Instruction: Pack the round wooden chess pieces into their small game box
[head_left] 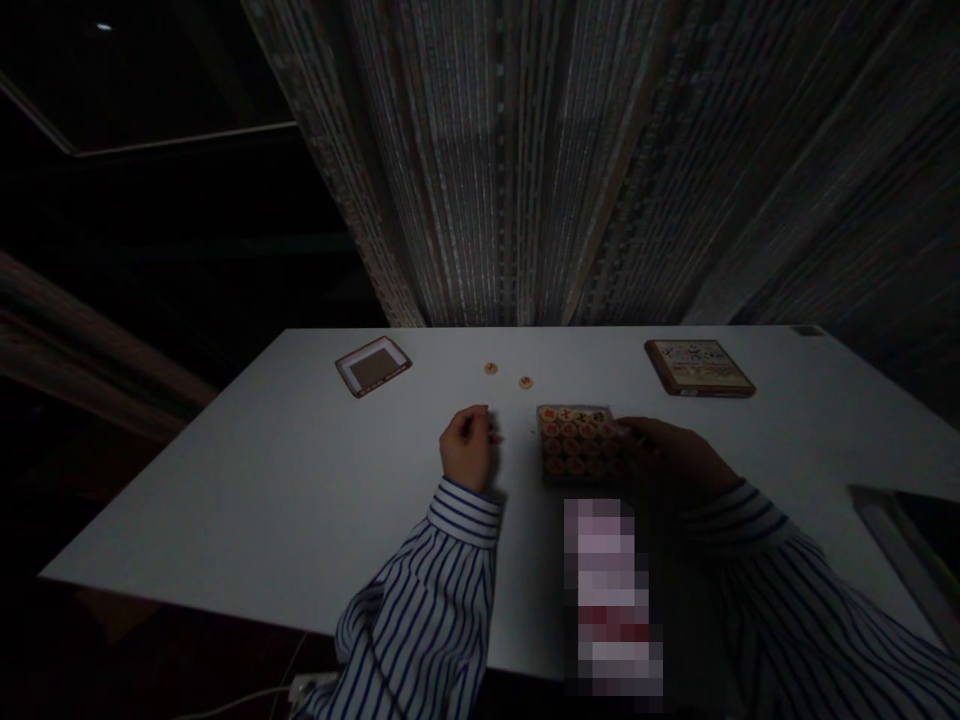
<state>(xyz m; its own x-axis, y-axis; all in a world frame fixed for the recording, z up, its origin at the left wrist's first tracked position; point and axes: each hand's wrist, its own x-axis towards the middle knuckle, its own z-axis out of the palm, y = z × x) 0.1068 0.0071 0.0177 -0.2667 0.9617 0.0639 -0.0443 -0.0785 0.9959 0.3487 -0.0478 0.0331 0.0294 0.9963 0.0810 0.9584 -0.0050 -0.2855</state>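
A clear box stands on the table in front of me, filled with rows of round xiangqi pieces marked with red and black characters. My right hand has its fingers on the box's right edge, gripping it. To the left of the box, my left hand rests close to the tabletop with its fingers curled in; whether anything is inside cannot be seen. Beyond the hands lie two loose pieces, one xiangqi piece at the left and another xiangqi piece nearer the box.
The white table carries a shallow open tray-like lid at back left and a flat decorated box at back right. A dark flat object lies at the right edge. Behind hangs a striped curtain.
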